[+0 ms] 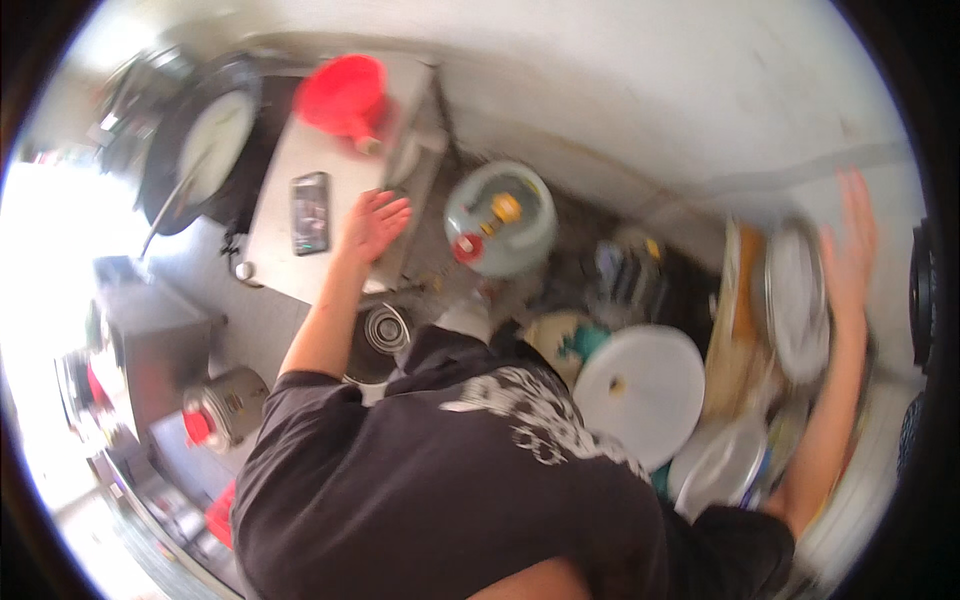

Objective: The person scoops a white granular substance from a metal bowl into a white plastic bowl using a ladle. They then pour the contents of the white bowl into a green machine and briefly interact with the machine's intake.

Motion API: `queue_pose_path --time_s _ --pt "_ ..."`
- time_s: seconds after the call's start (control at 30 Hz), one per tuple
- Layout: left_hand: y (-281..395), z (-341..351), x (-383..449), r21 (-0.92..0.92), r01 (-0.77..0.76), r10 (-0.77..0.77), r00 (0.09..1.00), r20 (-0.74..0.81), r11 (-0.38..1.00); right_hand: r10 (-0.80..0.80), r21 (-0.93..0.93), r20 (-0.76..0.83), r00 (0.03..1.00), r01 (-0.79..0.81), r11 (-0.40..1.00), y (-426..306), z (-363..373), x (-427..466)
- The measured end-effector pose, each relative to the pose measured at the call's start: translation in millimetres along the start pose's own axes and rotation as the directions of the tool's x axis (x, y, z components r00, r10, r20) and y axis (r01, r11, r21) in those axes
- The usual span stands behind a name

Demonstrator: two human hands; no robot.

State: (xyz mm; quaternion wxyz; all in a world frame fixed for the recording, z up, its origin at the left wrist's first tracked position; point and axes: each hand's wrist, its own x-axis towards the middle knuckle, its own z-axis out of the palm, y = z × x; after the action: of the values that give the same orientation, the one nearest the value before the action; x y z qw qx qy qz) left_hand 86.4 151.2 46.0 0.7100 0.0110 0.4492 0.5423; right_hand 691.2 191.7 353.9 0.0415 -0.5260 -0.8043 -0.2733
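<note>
My left hand (375,223) is empty, its fingers spread over the near side of a metal-topped table (281,274). Just left of it, a smartphone (310,214) with its screen lit lies on that table. A red plastic dipper (345,94) rests farther back on the same top, its handle pointing towards me. Out to the far right, my right hand (851,240) is raised near the white wall, blurred and holding nothing. Beside its wrist, a round metal-rimmed tray or lid (797,304) stands on edge; whether the hand touches it I cannot tell.
A gas cylinder (501,217) stands right of the table. A wok (169,169) with a ladle and pale contents sits at the left. Near my body are a white round lid (641,394), clear containers (724,465), a dark coil-topped stove (386,330) and a metal canister (229,405).
</note>
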Motion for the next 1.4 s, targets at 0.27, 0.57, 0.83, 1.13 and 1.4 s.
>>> queue_pose_path --time_s 0.27,0.57,0.83,1.13,1.4 --pt "-147 -57 -122 0.235 0.388 -0.411 0.91 0.057 0.891 0.267 0.345 0.019 0.964 -0.257 0.903 -131 -37 -183" --pt "-181 -48 -147 0.549 0.397 -0.509 0.859 0.061 0.735 0.888 0.306 0.381 0.258 -0.941 0.143 -288 -17 -435" --pt "-177 -38 -132 0.681 0.262 -0.498 0.849 0.174 0.684 0.467 0.458 0.877 -0.111 -0.096 -0.884 -369 37 -444" --pt "-172 -116 -160 0.709 0.379 -0.542 0.841 0.005 0.595 0.62 0.59 0.761 -0.19 -0.194 -0.784 -360 27 -431" --pt "-179 -132 -172 0.655 0.319 -0.46 0.887 0.049 0.685 0.702 0.698 0.708 -0.078 -0.071 -0.712 -300 -65 -449"
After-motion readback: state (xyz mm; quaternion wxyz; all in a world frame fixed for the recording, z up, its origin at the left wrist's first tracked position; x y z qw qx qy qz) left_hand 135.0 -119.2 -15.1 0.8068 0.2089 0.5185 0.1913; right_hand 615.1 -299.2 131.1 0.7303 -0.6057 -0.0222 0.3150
